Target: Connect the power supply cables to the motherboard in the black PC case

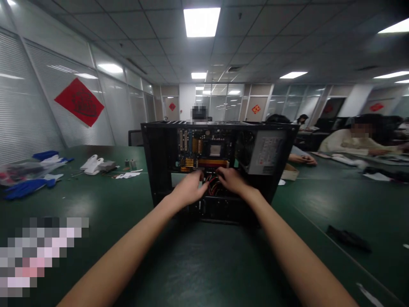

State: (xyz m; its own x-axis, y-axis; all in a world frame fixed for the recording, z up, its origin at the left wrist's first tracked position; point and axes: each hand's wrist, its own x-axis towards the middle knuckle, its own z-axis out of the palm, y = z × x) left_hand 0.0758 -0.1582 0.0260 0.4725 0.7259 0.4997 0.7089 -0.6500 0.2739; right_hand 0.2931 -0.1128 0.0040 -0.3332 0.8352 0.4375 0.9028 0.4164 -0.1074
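A black computer case [223, 209] stands upright on the table with its side panel off. Inside it I see a motherboard [204, 145], a grey power supply [268, 151] with a fan, and a bundle of red, yellow and black cables [211, 186]. My left hand [191, 186] reaches in at the board's lower edge, left of the cables, fingers bent. On their other side is my right hand [234, 180], its fingers curled together just below the red and yellow memory slots [213, 163]. What the fingertips of either hand grip is hidden.
On the left of the green table [96, 204] lie blue gloves [30, 187], a white plastic bag [91, 164] and small parts. A black cloth-like item [349, 238] lies to the right. A small box [290, 172] sits behind the case. Other people sit at the right.
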